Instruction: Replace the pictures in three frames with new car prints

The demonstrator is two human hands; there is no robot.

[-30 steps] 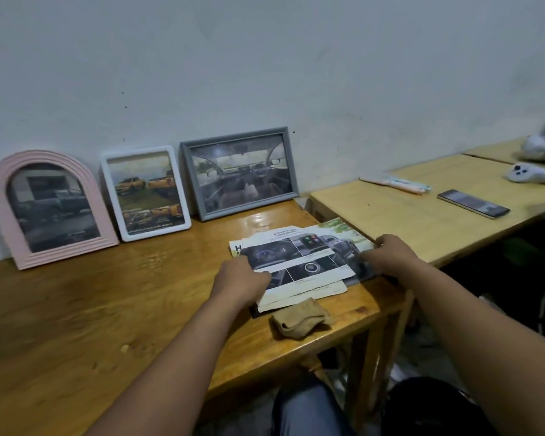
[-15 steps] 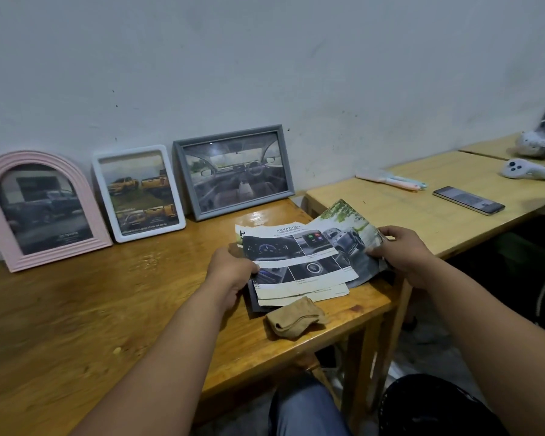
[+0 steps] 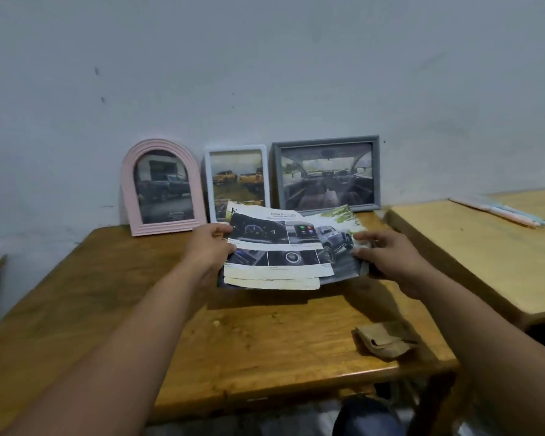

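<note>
1. The left hand (image 3: 210, 247) grips the left edge of a stack of car prints (image 3: 283, 253); the right hand (image 3: 387, 256) is closed on its right edge. The stack is lifted off the table (image 3: 265, 347), in front of the white frame (image 3: 236, 177).
2. Left of the white frame leans a pink arched frame (image 3: 161, 187); right of it, a grey frame (image 3: 327, 174). All three hold car pictures.
3. Judging by this, no frame has been opened yet; all three swaps seem left to do.
4. Near the white frame, toward the table's front right, lies a folded tan cloth (image 3: 386, 338). The wooden table stands against a plain pale wall (image 3: 265, 73); to the right, a lighter second table (image 3: 485, 247) carries pens (image 3: 501, 212).
</note>
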